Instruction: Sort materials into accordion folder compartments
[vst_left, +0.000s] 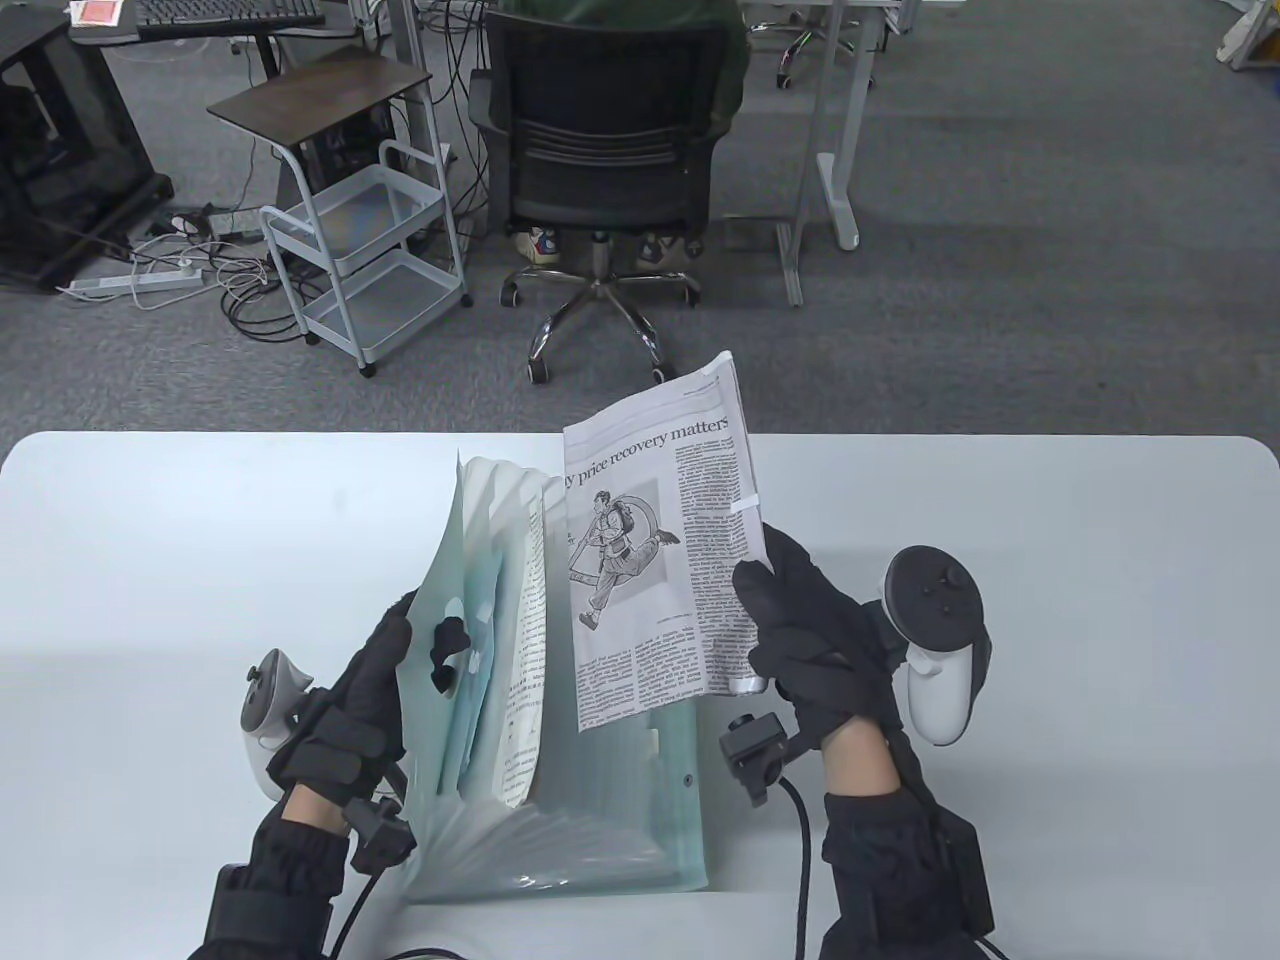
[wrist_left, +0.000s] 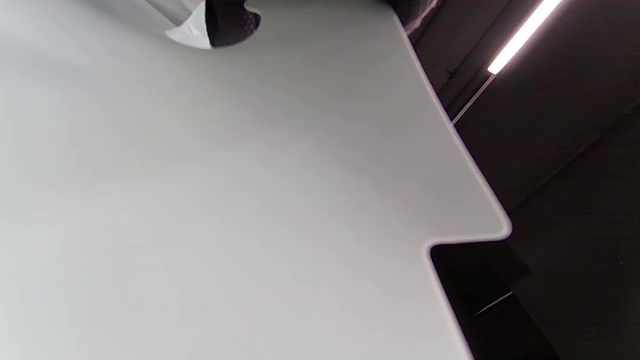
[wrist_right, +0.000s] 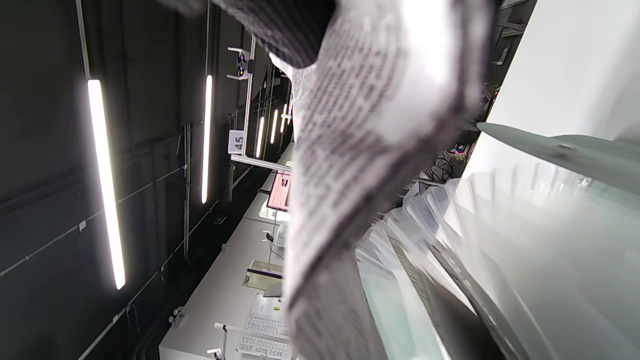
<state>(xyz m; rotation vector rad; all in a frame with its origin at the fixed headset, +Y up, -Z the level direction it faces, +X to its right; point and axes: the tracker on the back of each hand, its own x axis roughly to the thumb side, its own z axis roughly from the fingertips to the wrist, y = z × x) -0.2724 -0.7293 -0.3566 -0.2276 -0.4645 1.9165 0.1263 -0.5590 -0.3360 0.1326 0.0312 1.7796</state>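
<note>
A pale green accordion folder (vst_left: 620, 840) stands fanned open on the white table (vst_left: 1050, 560). My left hand (vst_left: 360, 690) holds its left front panel, with fingertips showing through the translucent plastic. A printed sheet (vst_left: 525, 660) stands in one compartment. My right hand (vst_left: 800, 630) grips the right edge of a folded newspaper (vst_left: 655, 560) with a running-figure drawing and holds it upright over the folder's open pockets. In the right wrist view the newspaper (wrist_right: 360, 130) hangs blurred beside the folder's pleats (wrist_right: 500, 240). The left wrist view shows only a gloved fingertip (wrist_left: 230, 22) on a folder corner.
The table's far edge (vst_left: 900, 437) lies just behind the folder. Beyond it stand an office chair (vst_left: 605, 150) and a white rolling cart (vst_left: 370, 260) on grey carpet. The left wrist view shows bare table (wrist_left: 225, 200) and its notched edge.
</note>
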